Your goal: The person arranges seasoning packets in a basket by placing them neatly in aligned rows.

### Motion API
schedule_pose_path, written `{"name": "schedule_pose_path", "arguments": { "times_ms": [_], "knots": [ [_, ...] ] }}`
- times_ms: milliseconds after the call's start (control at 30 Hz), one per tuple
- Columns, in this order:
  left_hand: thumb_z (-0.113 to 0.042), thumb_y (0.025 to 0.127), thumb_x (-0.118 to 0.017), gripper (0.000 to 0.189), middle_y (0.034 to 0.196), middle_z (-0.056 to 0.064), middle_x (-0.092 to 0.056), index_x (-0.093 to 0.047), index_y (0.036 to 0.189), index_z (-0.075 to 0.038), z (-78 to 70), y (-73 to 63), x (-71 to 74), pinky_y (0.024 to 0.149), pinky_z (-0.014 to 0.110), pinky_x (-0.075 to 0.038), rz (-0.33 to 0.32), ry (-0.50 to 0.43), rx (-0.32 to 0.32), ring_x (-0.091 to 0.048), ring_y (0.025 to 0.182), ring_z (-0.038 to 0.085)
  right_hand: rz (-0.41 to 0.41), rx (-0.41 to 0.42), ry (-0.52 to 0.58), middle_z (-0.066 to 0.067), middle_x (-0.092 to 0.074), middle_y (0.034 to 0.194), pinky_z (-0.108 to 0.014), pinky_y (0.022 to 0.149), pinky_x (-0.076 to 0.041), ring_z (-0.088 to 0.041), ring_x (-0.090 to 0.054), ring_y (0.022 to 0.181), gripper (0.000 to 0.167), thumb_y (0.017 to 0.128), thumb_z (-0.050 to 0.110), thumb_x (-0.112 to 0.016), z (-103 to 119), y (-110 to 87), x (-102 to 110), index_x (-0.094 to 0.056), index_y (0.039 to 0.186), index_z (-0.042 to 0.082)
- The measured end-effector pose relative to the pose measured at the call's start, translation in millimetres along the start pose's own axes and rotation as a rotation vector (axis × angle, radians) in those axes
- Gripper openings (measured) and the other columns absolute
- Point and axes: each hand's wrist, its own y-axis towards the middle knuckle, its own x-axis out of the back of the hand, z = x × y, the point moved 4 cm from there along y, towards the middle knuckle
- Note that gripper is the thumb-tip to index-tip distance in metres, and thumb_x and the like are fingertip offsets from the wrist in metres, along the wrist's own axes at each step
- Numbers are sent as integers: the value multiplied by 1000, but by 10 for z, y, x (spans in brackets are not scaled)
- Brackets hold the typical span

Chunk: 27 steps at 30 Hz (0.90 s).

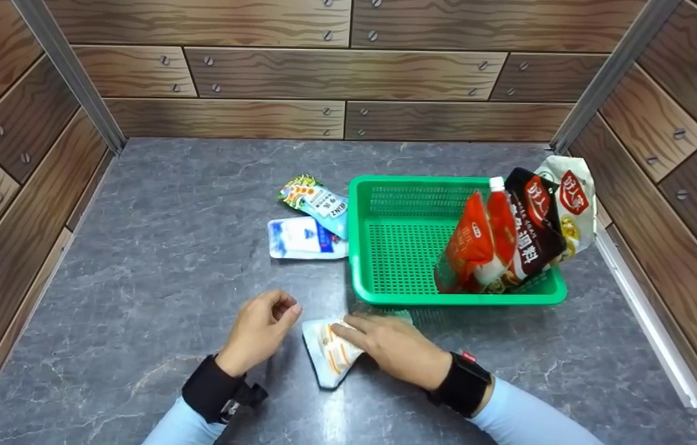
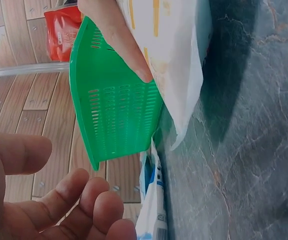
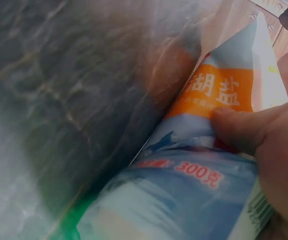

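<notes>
My right hand (image 1: 394, 346) grips a white, orange and blue bag of salt (image 1: 331, 355) in front of the basket. In the right wrist view the thumb lies across the orange label of the salt bag (image 3: 183, 170), which reads 300克. One edge of the bag is close over the table. To its left, my left hand (image 1: 258, 330) holds nothing, its fingers loosely bent and apart from the bag. The left wrist view shows that hand's thumb and fingertips (image 2: 91, 192) spread apart.
A green plastic basket (image 1: 459, 300) stands behind the right hand. Red pouches (image 1: 475, 241), a dark seasoning bag (image 1: 537, 222) and a white bag (image 1: 574, 194) lean at its right end. Left of it lie a Heinz pouch (image 1: 326, 207), a colourful sachet (image 1: 299, 190) and a blue-white packet (image 1: 302, 238).
</notes>
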Motion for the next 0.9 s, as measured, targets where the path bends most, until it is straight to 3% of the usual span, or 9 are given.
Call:
{"name": "schedule_pose_path", "arguments": {
  "times_ms": [200,467,567,700,900],
  "knots": [
    [-22,96,-61,11,78,-7,-59,-65,96,-12,49,-26,38,59,25,-46,-9,-44,23,-53,64,11,-47,25,129,-7,-60,129,-33,94,-49,-20,-58,117,73,75,-12,-67,9,2,46,-48,141,13],
    [-18,102,-49,18,86,-1,-62,-65,101,-11,52,-34,70,66,29,-47,-29,-65,2,-57,74,14,-114,32,380,-5,-56,134,-31,101,-44,-17,-54,122,66,83,-2,-67,-30,-4,188,-43,144,10],
    [-16,103,-45,22,88,5,-65,-66,99,-10,56,-15,67,70,32,-50,-40,-81,-6,-62,80,19,-126,23,436,-5,-56,134,-31,100,-45,-18,-55,120,64,87,4,-68,-49,2,242,-41,145,10],
    [-10,104,-42,24,86,8,-65,-65,99,-6,69,8,55,73,33,-52,-38,-144,33,-63,80,23,-127,-3,502,-6,-58,132,-32,97,-47,-18,-57,117,61,89,7,-67,-65,11,304,-41,144,10],
    [6,97,-42,20,86,9,-63,-61,101,1,96,28,-54,72,41,-55,4,-256,78,-62,79,23,-74,-110,688,0,-59,126,-30,85,-52,-11,-60,104,55,94,9,-61,-102,26,385,-40,144,20]
  ]
}}
